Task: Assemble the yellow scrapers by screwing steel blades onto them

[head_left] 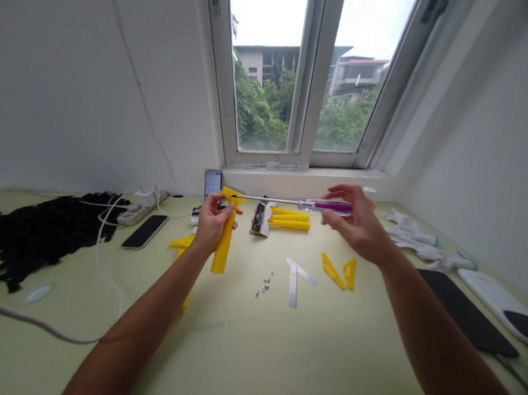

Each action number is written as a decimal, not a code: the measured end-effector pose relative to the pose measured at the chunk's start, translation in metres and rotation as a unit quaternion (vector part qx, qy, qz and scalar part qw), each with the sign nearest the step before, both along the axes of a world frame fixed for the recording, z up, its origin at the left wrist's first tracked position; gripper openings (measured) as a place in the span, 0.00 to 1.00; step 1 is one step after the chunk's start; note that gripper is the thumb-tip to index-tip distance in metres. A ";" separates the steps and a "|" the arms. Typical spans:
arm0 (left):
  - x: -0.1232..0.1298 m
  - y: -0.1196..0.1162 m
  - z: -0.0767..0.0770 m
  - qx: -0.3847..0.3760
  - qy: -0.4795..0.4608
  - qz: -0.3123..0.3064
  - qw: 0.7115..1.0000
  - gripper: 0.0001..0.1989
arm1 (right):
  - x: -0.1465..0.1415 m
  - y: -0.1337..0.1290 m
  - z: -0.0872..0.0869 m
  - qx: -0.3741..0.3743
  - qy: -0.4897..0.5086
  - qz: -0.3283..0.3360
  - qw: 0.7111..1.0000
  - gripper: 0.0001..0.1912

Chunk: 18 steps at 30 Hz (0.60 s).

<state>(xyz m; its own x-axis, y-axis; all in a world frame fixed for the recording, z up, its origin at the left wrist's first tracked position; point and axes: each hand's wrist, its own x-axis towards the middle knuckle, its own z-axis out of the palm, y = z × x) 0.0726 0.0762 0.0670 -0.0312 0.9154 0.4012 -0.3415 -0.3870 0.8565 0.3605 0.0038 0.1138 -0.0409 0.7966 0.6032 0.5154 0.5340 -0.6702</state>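
My left hand (pixel 212 223) grips a long yellow plastic part (pixel 223 245) upright. My right hand (pixel 357 220) holds a screwdriver (pixel 326 206) with a clear and purple handle by its handle. Its thin shaft runs left and its tip ends near the top of the yellow part. Below them on the table lie several small metal screws or nuts (pixel 264 286), two flat metal strips (pixel 295 280), and two yellow triangular pieces (pixel 337 272). Several yellow bars (pixel 289 219) lie beside a small packet (pixel 260 218). Another yellow piece (pixel 181 243) lies partly hidden under my left forearm.
The pale green table (pixel 254 352) runs to a window (pixel 298 74). To the left are a black fringed mat (pixel 42 237), a black phone (pixel 144 232), a power strip (pixel 139 208) and white cables (pixel 101 259). White gloves (pixel 416 239) and a black pad (pixel 467 311) lie right.
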 end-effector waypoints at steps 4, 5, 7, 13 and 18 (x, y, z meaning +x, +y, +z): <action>-0.002 0.000 0.001 0.008 0.006 0.008 1.000 0.20 | 0.001 0.005 -0.003 -0.007 0.046 -0.006 0.999 0.18; -0.002 0.000 0.001 0.011 0.006 0.009 1.000 0.20 | 0.001 0.005 -0.003 -0.011 0.058 -0.018 0.998 0.18; 0.000 -0.001 0.001 0.015 0.005 0.014 1.000 0.20 | 0.001 0.005 -0.002 -0.016 0.062 0.015 0.998 0.18; 0.008 -0.006 0.000 0.012 0.015 0.012 1.000 0.19 | 0.004 0.000 0.004 -0.002 0.092 -0.024 0.995 0.17; 0.011 -0.008 -0.002 0.011 0.014 0.018 1.000 0.19 | 0.008 -0.002 0.006 -0.007 0.056 0.039 0.998 0.24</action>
<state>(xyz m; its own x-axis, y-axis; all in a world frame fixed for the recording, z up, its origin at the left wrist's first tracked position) 0.0837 0.0680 0.0652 -0.0520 0.9047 0.4229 -0.3024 -0.4178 0.8567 0.3688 0.0023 0.1203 -0.0352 0.8015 0.5970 0.3936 0.5602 -0.7289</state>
